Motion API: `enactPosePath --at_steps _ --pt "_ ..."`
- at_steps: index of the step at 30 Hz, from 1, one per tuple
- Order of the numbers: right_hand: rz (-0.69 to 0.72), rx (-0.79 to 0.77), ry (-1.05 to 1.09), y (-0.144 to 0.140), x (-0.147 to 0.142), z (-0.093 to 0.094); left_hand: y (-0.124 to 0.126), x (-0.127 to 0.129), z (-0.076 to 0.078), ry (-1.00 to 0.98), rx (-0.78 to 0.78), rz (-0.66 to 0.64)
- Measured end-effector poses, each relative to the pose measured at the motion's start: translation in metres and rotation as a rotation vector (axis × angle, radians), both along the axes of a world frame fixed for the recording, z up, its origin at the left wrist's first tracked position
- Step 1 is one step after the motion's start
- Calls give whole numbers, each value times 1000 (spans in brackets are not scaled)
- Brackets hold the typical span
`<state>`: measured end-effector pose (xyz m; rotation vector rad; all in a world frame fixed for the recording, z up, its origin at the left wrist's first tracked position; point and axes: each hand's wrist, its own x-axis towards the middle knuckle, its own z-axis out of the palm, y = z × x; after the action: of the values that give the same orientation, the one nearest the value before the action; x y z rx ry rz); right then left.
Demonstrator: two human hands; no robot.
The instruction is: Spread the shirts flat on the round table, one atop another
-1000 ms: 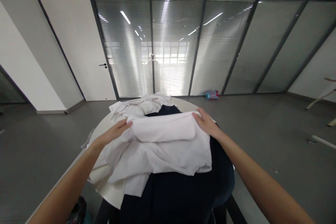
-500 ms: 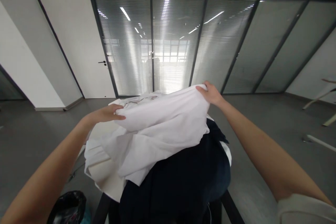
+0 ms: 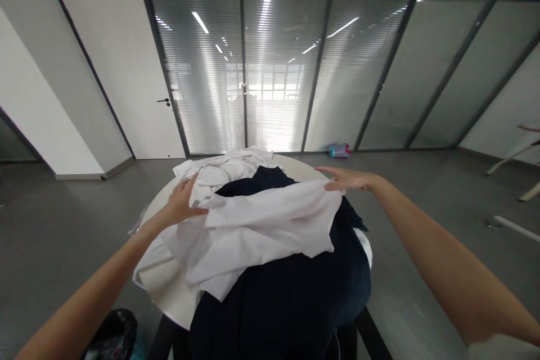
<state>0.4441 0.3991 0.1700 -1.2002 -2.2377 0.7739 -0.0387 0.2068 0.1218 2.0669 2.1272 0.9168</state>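
Observation:
A white garment, loosely folded, lies across a dark navy garment on a round white table. At the white garment's left end is my left hand, its thumb and fingers spread apart on the fabric. My right hand is at the upper right corner, fingers stretched out and the thumb touching the cloth's edge. Behind the folded piece, more crumpled white cloth sits at the table's far side. Part of the navy garment shows beyond the white one.
A bin with a black liner stands on the floor at lower left. By the glass partition lies a blue and red container. A white door is at left; pale furniture legs are at right.
The white garment's far edge has come down and nearer to me, onto the navy garment. Both my hands have lowered and their fingers have opened. The crumpled white cloth behind is now uncovered.

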Motion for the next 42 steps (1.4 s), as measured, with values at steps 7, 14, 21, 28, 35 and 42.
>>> enactPosePath --at_steps 7,14,21,28,35,42 --pt "19 -466 510 -15 -28 5 -58 96 -31 243 162 -393" --pt "-13 -304 865 -59 -51 57 -50 101 -37 201 -6 -426" --pt "-176 -253 765 -37 -16 60 -70 0 37 -238 304 214" --pt "-290 133 -165 -34 -40 -36 -40 -19 -13 246 -45 114" --pt "79 310 -384 -134 -87 -39 -20 63 -15 286 -16 -103" --pt "266 367 -530 -146 -62 -43 -14 66 -28 268 -308 -86"
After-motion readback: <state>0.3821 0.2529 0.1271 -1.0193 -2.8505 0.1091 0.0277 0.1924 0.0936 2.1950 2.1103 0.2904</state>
